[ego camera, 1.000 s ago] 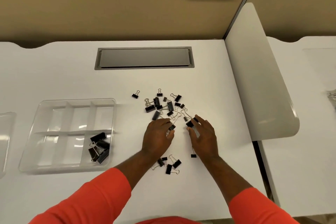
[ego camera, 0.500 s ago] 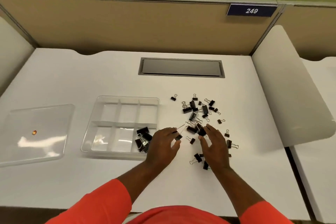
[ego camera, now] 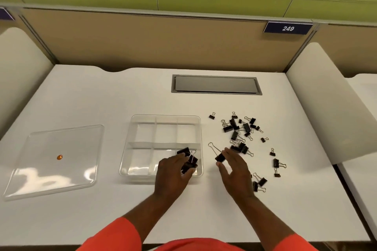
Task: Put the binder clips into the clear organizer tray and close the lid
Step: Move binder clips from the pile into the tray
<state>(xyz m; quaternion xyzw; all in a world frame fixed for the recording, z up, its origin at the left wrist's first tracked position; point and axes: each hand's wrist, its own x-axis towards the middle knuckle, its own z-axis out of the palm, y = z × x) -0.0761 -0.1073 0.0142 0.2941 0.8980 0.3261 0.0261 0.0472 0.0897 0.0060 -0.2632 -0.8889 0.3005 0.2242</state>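
Left hand (ego camera: 173, 171) curls on binder clips (ego camera: 188, 161) in the tray's (ego camera: 130, 149) near-right compartment; right hand (ego camera: 234, 167) pinches 1 clip (ego camera: 220, 157) beside the tray's right edge.

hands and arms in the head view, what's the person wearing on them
Both hands, left hand and right hand, are bare: no gloves, rings or watch show. The forearms are bare too. Bright orange-red sleeves cover the upper arms, ending near the elbows, plain with no markings visible.
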